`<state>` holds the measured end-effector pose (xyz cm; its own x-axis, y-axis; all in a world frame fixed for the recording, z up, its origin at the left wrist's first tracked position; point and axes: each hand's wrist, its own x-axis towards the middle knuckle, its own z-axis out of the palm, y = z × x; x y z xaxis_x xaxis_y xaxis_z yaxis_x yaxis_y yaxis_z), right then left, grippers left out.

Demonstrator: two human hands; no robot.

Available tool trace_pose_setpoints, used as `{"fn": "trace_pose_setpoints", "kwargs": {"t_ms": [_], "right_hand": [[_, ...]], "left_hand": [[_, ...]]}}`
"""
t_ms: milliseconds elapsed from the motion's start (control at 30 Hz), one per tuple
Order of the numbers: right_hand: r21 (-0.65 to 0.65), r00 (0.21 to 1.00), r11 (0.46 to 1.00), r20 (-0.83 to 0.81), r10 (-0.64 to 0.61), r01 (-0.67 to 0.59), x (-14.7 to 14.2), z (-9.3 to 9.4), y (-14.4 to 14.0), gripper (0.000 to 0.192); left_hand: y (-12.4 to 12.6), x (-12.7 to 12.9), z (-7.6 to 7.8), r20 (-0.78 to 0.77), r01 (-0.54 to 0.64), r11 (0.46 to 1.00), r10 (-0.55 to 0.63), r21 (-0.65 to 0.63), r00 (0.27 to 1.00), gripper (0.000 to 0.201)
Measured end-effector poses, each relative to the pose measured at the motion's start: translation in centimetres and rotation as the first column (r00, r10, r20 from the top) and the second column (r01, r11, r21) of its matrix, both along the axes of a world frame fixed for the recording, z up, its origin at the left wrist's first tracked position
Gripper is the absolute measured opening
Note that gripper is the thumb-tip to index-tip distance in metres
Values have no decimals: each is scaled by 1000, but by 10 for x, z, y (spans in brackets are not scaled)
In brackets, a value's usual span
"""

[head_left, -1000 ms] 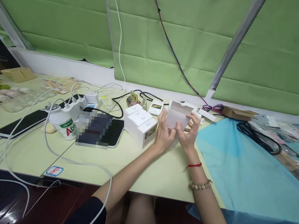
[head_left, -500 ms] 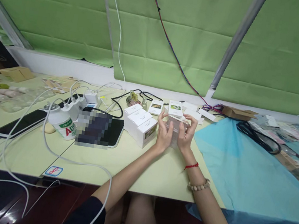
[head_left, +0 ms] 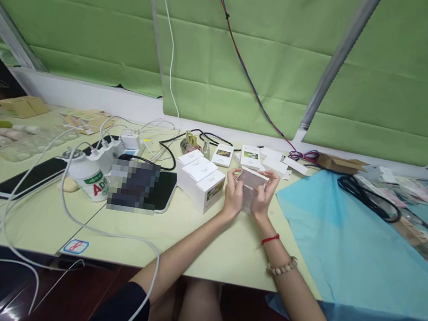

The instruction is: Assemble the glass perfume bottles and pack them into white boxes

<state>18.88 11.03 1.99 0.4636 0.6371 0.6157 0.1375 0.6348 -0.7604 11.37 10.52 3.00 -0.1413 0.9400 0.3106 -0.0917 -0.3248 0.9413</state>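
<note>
A small white cardboard box (head_left: pixel 252 179) is upright between my hands, its top end facing up and its lower part in shade. Along its left side, my left hand (head_left: pixel 235 193) is closed on it, thumb on the near face. My right hand (head_left: pixel 263 195) grips the other side the same way. Just left of them stand several white boxes (head_left: pixel 208 194) in a row, with small print on top and a picture on the end. Behind lie two flat white cartons, one with a dark picture (head_left: pixel 223 154) and one with a green picture (head_left: pixel 251 156).
Blank white cards (head_left: pixel 275 164) and small glass bottles (head_left: pixel 206 148) are at the back. To the left are a tablet (head_left: pixel 167 191), a white bottle (head_left: pixel 89 176), a power strip and looping white cables (head_left: pixel 122 235). A blue sheet (head_left: pixel 331 237) covers the table's right side.
My fingers have shifted around the box, and its top edges now show more plainly between them. My right hand has moved slightly left. The things on the table stay put.
</note>
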Motion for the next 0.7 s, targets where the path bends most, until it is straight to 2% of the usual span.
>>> {"fn": "trace_pose_setpoints", "kwargs": {"t_ms": [133,333,500,700], "right_hand": [[-2,1000,1000,-12,17,-17,-1,3,-2,41],[-10,999,1000,-36,7,-7,3,5,-3,36],[-68,998,998,-62,-3,-1,3,6,0,31],[-233,983,969,-179,45,-87,5,4,6,32]], "left_hand": [[2,-2,-1,-20,4,1000,-4,14,1000,30],[-1,-1,-4,-53,31,989,-24,142,998,31],[-4,0,-9,-100,-79,950,114,301,988,23],[4,1,-26,-204,39,945,29,325,979,36]]}}
